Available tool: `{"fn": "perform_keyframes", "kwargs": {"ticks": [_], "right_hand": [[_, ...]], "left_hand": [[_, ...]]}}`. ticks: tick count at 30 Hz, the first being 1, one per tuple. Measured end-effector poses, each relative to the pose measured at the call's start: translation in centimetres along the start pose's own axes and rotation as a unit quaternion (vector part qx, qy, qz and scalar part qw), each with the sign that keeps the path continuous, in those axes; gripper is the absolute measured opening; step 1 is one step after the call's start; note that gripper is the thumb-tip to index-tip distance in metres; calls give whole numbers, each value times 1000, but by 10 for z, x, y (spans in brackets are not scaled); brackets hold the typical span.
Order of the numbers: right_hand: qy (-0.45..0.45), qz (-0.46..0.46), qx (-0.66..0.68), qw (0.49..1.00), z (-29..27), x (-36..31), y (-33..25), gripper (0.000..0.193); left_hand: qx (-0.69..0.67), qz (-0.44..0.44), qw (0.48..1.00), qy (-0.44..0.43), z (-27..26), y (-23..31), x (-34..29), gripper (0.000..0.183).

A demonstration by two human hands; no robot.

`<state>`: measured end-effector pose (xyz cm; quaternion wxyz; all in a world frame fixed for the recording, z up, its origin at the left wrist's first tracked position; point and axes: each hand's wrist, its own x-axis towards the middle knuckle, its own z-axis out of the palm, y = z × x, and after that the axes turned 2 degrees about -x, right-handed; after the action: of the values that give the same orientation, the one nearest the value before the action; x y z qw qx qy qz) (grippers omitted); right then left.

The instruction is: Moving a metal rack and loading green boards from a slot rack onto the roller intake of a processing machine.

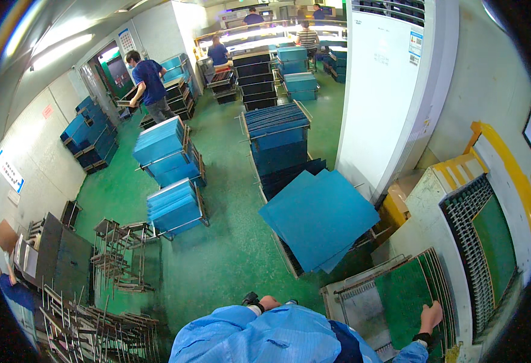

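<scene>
My right hand [431, 316] is closed on the edge of a green panel [403, 296], which looks like a circuit board. This panel stands in a slotted rack [362, 275] at the lower right, with several more green panels packed upright beside it. In front of my body is my left hand [269, 302], near my blue sleeve and apart from the rack. Its fingers are too small and partly hidden to make out, and no thing shows in it.
Right of the rack, a machine's roller conveyor [468, 242] carries a green board [495, 239]. Loose blue sheets [320, 212] top a rack ahead. Blue-sheet stacks [171, 206] stand left of the aisle; empty metal racks [123, 254] lie further left. A tall white cabinet [380, 91] stands ahead. Several people work beyond.
</scene>
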<state>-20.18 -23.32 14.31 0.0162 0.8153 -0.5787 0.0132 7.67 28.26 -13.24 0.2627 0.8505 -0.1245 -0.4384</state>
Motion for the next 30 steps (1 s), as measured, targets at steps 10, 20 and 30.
{"fn": "perform_keyframes", "kwargs": {"ticks": [10, 20, 30], "right_hand": [[33, -2, 13, 999, -2, -5, -2, 39], [32, -6, 31, 999, -9, -8, -6, 39], [8, 10, 41, 999, -17, -12, -9, 37]], "left_hand": [[5, 13, 1000, -2, 0, 1, -4, 45], [3, 31, 999, 6, 11, -18, 10, 42], [9, -4, 1000, -5, 2, 6, -7, 41]]}}
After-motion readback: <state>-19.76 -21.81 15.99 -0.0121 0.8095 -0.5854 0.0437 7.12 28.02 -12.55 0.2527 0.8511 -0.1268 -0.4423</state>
